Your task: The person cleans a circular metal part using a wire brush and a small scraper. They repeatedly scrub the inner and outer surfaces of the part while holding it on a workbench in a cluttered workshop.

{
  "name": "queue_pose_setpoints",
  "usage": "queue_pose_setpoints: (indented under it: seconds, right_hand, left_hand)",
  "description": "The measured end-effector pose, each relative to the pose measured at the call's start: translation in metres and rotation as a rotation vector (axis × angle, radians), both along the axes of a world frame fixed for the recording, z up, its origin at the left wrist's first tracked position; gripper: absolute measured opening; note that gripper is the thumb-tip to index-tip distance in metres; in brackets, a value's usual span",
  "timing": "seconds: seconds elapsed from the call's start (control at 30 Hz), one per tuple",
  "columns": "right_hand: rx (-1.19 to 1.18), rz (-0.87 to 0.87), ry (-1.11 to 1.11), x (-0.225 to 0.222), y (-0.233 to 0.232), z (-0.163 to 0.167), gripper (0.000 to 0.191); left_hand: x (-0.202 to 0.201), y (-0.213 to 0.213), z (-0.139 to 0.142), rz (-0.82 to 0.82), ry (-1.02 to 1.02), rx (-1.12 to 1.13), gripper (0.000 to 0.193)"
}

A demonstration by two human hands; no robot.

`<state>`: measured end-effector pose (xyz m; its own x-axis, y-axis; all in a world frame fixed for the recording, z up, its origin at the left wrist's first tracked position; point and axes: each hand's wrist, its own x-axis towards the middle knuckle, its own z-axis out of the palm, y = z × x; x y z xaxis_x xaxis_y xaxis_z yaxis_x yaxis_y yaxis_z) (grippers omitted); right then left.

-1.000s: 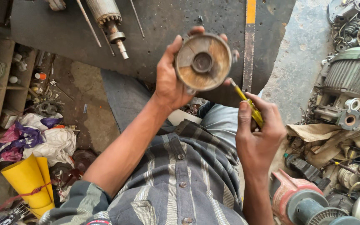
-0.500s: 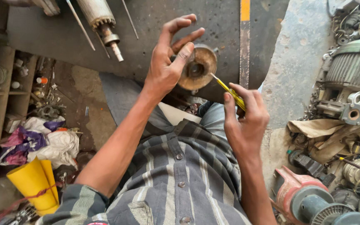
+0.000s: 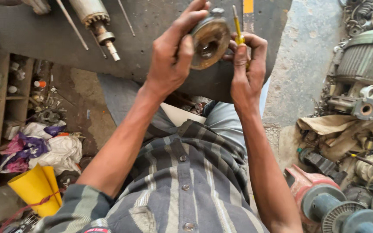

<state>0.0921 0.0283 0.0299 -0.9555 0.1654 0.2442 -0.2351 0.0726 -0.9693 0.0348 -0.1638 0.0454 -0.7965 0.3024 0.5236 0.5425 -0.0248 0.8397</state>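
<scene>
- Since the earlier frame, both hands have risen toward the bench edge and drawn together; the round part, then tilted beside spread fingers, now faces the camera.
- The left hand [image 3: 169, 64] grasps the round metal part [image 3: 209, 42], fingers wrapped over its rim.
- The right hand [image 3: 245, 69] is clenched around a yellow-handled screwdriver [image 3: 237, 31], its shaft pointing up just right of the part.
- An orange strip [image 3: 248, 6] lies on the dark bench [image 3: 152, 26] above the right hand.
- A yellow cone-shaped container [image 3: 33, 190] stands well below the left hand.
- The part is a rusty, grimy disc with a dark central bore.
</scene>
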Motion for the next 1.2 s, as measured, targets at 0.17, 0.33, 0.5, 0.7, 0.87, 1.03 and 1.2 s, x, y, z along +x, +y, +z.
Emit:
queue_pose_setpoints:
  seconds: [0.17,0.33,0.5,0.7,0.87,1.03,1.2]
  right_hand:
    - [-0.257,0.108,0.074,-0.005,-0.006,-0.021,0.023]
    - [-0.334,0.093,0.049,-0.001,-0.004,-0.017,0.023]
    - [0.057,-0.142,-0.07,0.027,0.006,-0.005,0.017]
    - [0.574,-0.158,-0.12,0.051,-0.011,0.021,0.023]
    - [0.735,-0.108,-0.086,0.046,-0.017,0.047,0.019]
    - [0.798,-0.061,-0.042,0.033,-0.017,0.058,0.018]
    - [0.782,-0.053,-0.014,0.024,-0.025,0.062,0.012]
  left_hand:
    - [0.019,0.0,0.007,-0.065,-0.039,0.025,0.038]
    - [0.017,0.01,0.013,-0.026,0.089,-0.092,0.043]
    - [-0.011,-0.008,-0.005,-0.132,-0.066,0.01,0.038]
    - [-0.013,-0.011,-0.032,-0.098,-0.316,0.152,0.029]
    - [-0.007,-0.003,-0.022,-0.306,-0.294,0.272,0.033]
    - [-0.008,-0.003,-0.018,-0.49,-0.45,0.402,0.034]
    - [-0.018,-0.005,-0.025,-0.454,-0.394,0.338,0.033]
